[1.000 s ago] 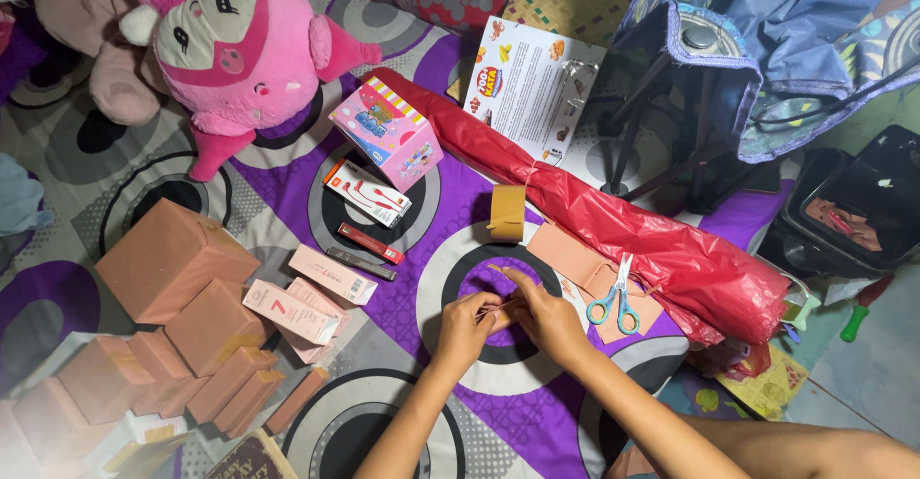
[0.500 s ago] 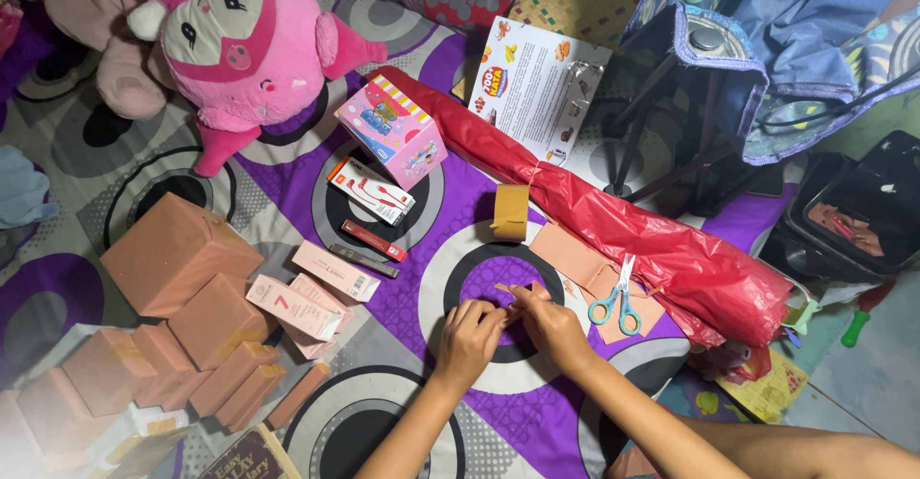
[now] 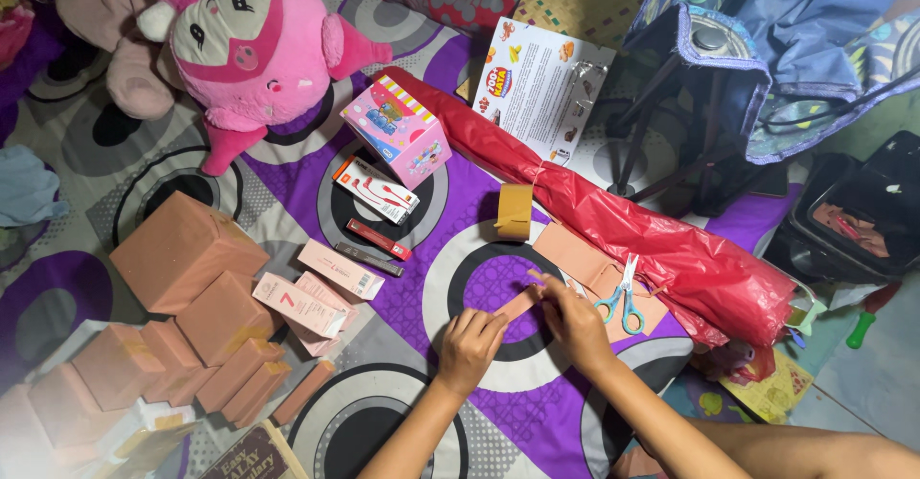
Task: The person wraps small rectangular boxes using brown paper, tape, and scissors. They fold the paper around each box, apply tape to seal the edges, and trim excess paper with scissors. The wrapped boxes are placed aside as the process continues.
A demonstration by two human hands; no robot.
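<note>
Both hands (image 3: 522,330) pinch what looks like a brown paper strip (image 3: 520,302).

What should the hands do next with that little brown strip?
Probably pull the brown strip taut and press it flat on the mat. Both the left hand and right hand pinch its ends, and it sits loose just above the mat.

A small brown-wrapped packet (image 3: 518,303) lies tilted on the purple mat.
</note>
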